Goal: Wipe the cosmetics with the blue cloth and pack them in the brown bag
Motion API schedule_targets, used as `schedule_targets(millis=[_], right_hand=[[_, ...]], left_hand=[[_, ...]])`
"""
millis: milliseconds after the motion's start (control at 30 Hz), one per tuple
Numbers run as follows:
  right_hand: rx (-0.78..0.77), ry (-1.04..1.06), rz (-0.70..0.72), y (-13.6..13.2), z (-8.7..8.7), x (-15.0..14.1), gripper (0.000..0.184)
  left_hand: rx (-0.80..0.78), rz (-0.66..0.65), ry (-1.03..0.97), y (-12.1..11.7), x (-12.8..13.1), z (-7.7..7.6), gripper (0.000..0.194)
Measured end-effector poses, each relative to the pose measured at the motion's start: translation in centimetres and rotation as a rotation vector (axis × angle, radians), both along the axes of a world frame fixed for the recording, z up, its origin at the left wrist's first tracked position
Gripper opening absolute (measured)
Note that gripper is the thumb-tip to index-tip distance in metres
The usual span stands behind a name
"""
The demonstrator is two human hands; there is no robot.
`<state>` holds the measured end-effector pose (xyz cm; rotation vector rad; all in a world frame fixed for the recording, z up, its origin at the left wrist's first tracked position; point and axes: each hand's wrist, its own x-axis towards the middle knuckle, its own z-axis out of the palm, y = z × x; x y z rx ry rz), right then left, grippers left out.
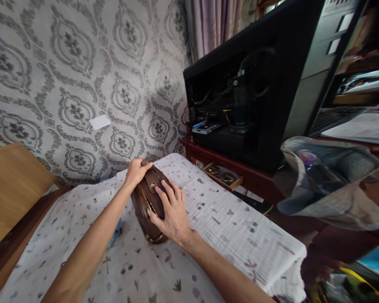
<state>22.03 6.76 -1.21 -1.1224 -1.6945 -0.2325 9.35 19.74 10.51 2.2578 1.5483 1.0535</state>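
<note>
While your left hand [138,170] curls over the far top end of the brown bag [149,205], gripping it, your right hand [172,212] lies flat with fingers spread against its near side; the bag stands on the patterned cloth [227,227] covering the table

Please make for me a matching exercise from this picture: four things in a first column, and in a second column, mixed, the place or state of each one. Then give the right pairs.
Column one:
1. left hand
2. right hand
3. brown bag
4. computer case

Column two:
A. lies on the printed white cloth, between both hands
B. stands on the dark red cabinet, with its inside showing
C. grips the far top end of the bag
D. rests spread on the near side of the bag, fingers apart

Right pairs: 1-C, 2-D, 3-A, 4-B
</note>
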Motion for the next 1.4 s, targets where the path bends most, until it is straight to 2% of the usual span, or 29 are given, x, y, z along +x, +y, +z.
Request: schedule_targets(millis=[233,400,533,700,867,1133,1200,1300,1400], right_hand=[[0.003,0.019,-0.027,0.3,-0.2,0.0,0.063],[0.022,0.016,-0.030,0.4,-0.4,0.0,0.060],[0.004,0.026,-0.054,0.4,-0.4,0.0,0.060],[0.003,0.021,-0.046,0.3,-0.4,0.0,0.059],[-0.007,0.028,-0.032,0.4,-0.5,0.0,0.060],[-0.015,0.050,-0.016,0.5,-0.5,-0.1,0.063],[-0.022,0.083,-0.020,0.4,-0.6,-0.2,0.068],[-0.046,0.153,-0.039,0.4,-0.9,-0.3,0.073],[-0.057,0.195,-0.041,0.4,-1.0,-0.3,0.067]], left_hand=[[-0.016,-0.085,-0.004,-1.7,0.0,-0.3,0.035],[-0.023,-0.103,0.060,-1.9,-1.8,0.6,0.035],[0.028,0.020,0.147,-2.3,-4.3,1.2,0.024],[0.061,0.158,0.237,-3.3,-5.8,0.8,0.016],[0.110,0.192,0.277,-4.2,-5.1,0.4,0.018],[0.115,0.167,0.345,-6.8,-4.2,0.3,0.026],[0.127,0.162,0.390,-7.1,-4.0,0.3,0.023],[0.168,0.149,0.421,-7.0,-3.4,0.5,0.007],[0.180,0.066,0.328,-6.3,-2.4,0.8,0.030]])
